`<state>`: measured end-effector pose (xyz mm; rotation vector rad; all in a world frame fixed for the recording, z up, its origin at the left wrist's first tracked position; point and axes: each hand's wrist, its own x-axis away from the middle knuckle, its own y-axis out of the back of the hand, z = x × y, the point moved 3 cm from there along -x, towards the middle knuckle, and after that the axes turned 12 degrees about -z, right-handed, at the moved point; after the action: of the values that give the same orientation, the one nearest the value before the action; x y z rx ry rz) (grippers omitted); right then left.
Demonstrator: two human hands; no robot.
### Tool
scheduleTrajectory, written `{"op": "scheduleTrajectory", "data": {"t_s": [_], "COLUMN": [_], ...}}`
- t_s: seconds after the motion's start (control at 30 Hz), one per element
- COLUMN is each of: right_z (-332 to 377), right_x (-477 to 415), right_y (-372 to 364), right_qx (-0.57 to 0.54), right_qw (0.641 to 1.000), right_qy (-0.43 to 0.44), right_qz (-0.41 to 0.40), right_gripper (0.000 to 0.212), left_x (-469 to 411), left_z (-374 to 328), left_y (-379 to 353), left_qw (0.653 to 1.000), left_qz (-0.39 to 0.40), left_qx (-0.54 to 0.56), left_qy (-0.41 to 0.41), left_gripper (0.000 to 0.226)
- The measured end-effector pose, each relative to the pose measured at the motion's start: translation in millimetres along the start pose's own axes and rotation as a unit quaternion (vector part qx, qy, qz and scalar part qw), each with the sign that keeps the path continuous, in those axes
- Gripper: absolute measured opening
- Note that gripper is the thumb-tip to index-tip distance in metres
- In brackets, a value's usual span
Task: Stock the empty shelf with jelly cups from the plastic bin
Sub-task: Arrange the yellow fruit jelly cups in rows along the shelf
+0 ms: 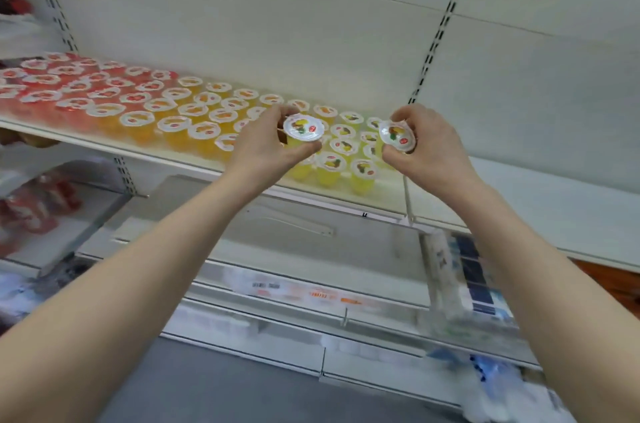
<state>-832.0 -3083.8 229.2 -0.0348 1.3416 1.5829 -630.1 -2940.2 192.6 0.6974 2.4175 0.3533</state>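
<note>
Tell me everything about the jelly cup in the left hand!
The jelly cup is small, clear plastic with yellow jelly inside and a white lid showing fruit and a red logo. It looks sealed and tilts its lid toward the camera. The left hand pinches its sides, in front of the yellow cups on the shelf.

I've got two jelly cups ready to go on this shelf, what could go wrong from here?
The left cup, held in the left grip, hangs over the packed yellow cups; setting it down could knock the front ones off the shelf. The right cup looks tilted in the right grip; it may tip over unless levelled first.
</note>
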Motion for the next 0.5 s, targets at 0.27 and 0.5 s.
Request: {"op": "scheduleTrajectory", "data": {"t_s": [0.27,0.5], "right_z": [-81,-99], "right_x": [15,12], "right_y": [-18,-46], "right_qx": [0.021,0.002], "right_qw": [0.994,0.992], "right_qy": [-0.084,-0.086], "right_qz": [0.068,0.091], "right_gripper": [0.035,0.03], "left_x": [21,25], "left_z": [-26,-28], "left_y": [-44,-54], "left_qw": [0.999,0.996], "left_qz": [0.018,0.022], "left_qx": [-0.029,-0.07], "left_qy": [-0.02,-0.048], "left_gripper": [0.053,0.055]}}
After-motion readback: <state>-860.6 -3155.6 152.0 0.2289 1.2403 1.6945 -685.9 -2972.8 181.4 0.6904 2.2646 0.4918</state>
